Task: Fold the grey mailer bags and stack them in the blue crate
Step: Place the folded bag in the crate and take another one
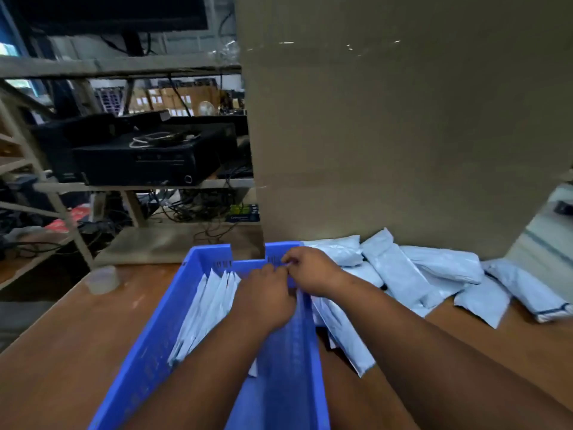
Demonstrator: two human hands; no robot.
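**Around the bench**

A brown wooden table [62, 352] fills the lower view. At ten o'clock on it stands a small translucent cup [103, 279]. A tall cardboard panel [403, 135] rises from twelve to two o'clock. At ten to eleven o'clock, a metal shelf rack [124, 69] carries black electronic boxes [148, 162] with a coiled white cable [161, 138] on top; tangled dark cords [198, 209] lie beneath.
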